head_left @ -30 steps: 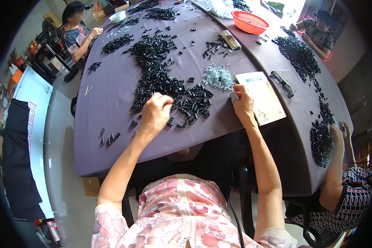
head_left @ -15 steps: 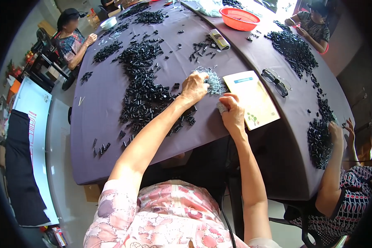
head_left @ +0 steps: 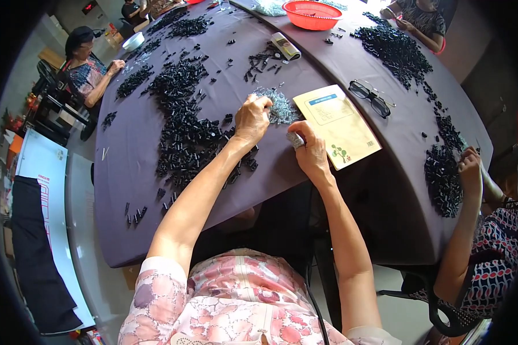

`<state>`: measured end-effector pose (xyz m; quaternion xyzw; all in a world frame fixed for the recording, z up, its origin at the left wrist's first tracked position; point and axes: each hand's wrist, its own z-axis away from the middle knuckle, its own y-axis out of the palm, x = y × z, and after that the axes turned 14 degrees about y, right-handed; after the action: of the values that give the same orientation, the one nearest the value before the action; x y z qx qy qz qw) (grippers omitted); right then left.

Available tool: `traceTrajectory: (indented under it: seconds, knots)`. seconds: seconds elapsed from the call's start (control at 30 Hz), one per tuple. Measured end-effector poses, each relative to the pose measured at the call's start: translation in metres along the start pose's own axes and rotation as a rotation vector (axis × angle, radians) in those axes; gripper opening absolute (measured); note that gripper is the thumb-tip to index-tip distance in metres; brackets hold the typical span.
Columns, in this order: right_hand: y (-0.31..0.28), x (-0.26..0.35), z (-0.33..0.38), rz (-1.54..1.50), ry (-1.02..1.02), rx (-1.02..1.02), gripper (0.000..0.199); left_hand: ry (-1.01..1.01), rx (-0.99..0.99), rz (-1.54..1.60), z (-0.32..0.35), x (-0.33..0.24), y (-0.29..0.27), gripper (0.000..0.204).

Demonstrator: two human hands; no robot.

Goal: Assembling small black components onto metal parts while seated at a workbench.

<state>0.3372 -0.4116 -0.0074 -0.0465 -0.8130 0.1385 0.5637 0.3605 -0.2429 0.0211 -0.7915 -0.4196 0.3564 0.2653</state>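
Observation:
My left hand (head_left: 252, 121) has its fingers pinched together at the left edge of a loose heap of small clear, silvery pieces (head_left: 282, 109). Whatever lies between those fingertips is too small or hidden to make out. Just to the right and nearer me, my right hand (head_left: 313, 152) is closed around a grey-white speckled bundle (head_left: 295, 139), which pokes out between thumb and fingers. Left of my left hand spreads a large pile of short black cylindrical parts (head_left: 184, 141).
A yellow booklet (head_left: 339, 123) lies right of my hands, with glasses (head_left: 371, 98) beyond it. Farther off are a folded packet (head_left: 285, 46), a red basket (head_left: 312, 14) and a white bowl (head_left: 133, 41). Co-workers sit around the purple-grey tablecloth (head_left: 129, 178), handling parts.
The whole view has shifted a little, moving the tabletop up and left in the picture. Both my hands keep nearly the same places by the silvery heap. The right-hand co-worker's hands have come closer together.

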Motion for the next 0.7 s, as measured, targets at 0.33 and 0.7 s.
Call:
traceTrajectory:
  seconds: [0.33, 0.7]
  knots:
    - [-0.001, 0.000, 0.003, 0.125, -0.011, 0.000, 0.030, -0.470, -0.089, 0.949, 0.070, -0.057, -0.097, 0.011]
    - [0.071, 0.127, 0.070, -0.143, -0.211, 0.463, 0.026, -0.622, -0.307, 1.129, 0.173, -0.056, -0.158, 0.020]
